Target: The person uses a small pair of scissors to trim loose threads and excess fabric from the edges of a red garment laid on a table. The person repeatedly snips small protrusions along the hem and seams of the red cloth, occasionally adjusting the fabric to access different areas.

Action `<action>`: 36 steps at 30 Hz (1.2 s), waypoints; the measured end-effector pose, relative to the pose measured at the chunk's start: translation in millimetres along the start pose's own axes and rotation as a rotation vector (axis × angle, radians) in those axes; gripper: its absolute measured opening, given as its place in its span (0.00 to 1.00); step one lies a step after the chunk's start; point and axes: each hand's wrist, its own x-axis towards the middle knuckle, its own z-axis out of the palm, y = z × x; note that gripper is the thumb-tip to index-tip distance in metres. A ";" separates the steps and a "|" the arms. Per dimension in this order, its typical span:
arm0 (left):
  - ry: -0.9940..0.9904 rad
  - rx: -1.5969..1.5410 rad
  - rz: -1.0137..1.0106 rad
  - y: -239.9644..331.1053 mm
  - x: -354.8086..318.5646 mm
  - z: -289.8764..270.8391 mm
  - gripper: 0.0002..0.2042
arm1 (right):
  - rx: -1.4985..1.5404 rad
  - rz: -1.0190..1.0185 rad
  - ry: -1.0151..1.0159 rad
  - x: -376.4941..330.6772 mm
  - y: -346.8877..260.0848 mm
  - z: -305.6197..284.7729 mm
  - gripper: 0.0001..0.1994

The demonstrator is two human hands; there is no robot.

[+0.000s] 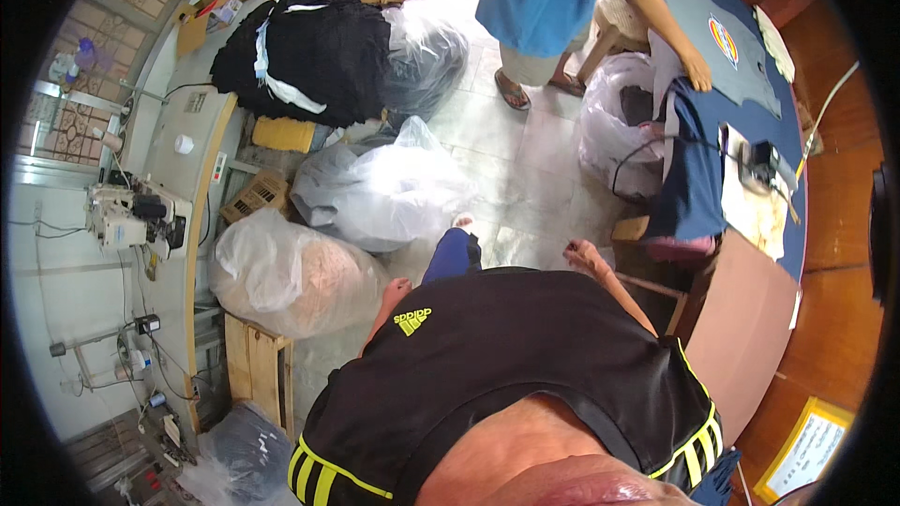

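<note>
My left hand [398,288] hangs low at my left side, partly behind my black shirt, beside a clear plastic bag [281,272] stuffed with peach-coloured cloth. How its fingers are set is too small to make out. Out to my right, my right hand [586,258] hangs over the tiled floor with loose, slightly bent fingers and nothing visible in it. It is apart from the table on that side. Ahead on the floor lies another translucent bag [384,187]. One of my legs shows in blue trousers.
A person in a blue shirt [548,0] stands ahead, one hand on a grey garment [717,37] on the right table. An iron [764,164] sits there. A black cloth pile [309,52] lies ahead left; a sewing machine [141,211] stands left. A bag [614,122] sits by the table.
</note>
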 end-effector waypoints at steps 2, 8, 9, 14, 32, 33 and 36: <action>-0.032 -0.050 0.017 11.0 37.2 23.9 0.20 | -0.048 -0.082 0.072 46.5 -55.6 -65.7 0.16; -0.248 0.127 0.007 113.7 147.2 -9.2 0.21 | 0.273 -0.206 0.121 132.9 -202.2 -166.3 0.14; -0.275 0.135 0.028 141.4 168.8 -16.8 0.21 | 0.287 -0.249 0.111 139.8 -220.9 -181.5 0.13; -0.067 -0.191 0.043 243.6 285.5 -68.6 0.17 | 0.365 -0.326 -0.038 170.6 -334.1 -251.4 0.12; -0.185 0.057 -0.050 365.7 428.0 -101.7 0.17 | 0.307 -0.351 -0.033 459.6 -367.2 -418.8 0.07; -0.220 0.056 -0.060 378.6 444.4 -96.6 0.17 | 0.183 -0.312 0.000 484.7 -344.4 -425.0 0.09; -0.276 0.075 -0.107 409.4 495.9 -104.3 0.18 | 0.002 -0.127 0.011 545.2 -302.5 -431.0 0.17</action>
